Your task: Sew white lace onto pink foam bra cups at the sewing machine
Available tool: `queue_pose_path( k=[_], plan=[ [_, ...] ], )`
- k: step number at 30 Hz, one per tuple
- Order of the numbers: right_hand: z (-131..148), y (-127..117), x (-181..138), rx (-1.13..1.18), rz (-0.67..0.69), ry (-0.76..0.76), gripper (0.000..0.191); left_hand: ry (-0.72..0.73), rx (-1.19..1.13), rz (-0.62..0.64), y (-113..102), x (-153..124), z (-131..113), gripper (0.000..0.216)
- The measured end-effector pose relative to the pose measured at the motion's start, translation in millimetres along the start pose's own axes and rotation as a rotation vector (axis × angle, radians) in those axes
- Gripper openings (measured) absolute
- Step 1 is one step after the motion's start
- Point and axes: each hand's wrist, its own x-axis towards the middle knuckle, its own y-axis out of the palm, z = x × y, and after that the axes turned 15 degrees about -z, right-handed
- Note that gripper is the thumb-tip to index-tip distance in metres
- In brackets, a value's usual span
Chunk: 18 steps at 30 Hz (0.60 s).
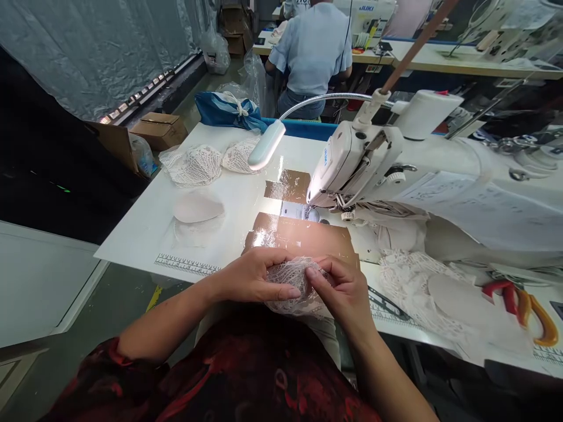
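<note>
Between my two hands, at the table's front edge, is a white lace bra cup point(288, 281). My left hand point(259, 275) pinches its left side, thumb on the front and fingers behind. On the right side, my right hand point(341, 287) grips the lace between thumb and fingertips. Just beyond the hands, brown tape-covered card point(303, 234) lies in front of the needle area of a white sewing machine point(343, 170). To the left, a smooth pale cup pad point(197, 208) rests over a sheer piece, and lace cups point(196, 164) lie behind it.
On the right are a lace pile point(409, 275), a pale pad point(457, 299) and scissors with red and orange handles point(523, 308). A lamp point(267, 145) hangs over the table. Behind stands a blue cloth bundle point(231, 110); a co-worker point(312, 50) sits beyond.
</note>
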Motion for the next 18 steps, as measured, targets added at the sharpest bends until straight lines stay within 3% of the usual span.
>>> queue_pose_path(
  k=[6, 12, 18],
  plan=[
    [3, 2, 0, -0.100, -0.043, 0.001, 0.021, -0.009, 0.018, -0.035, 3, 6, 2, 0.030],
    [1, 1, 1, -0.127, -0.047, -0.006, 0.023, -0.083, -0.104, -0.026, 9, 10, 8, 0.026],
    [-6, -3, 6, 0.047, 0.056, 0.210, 0.021, -0.132, -0.157, -0.038, 11, 15, 8, 0.022]
  ],
)
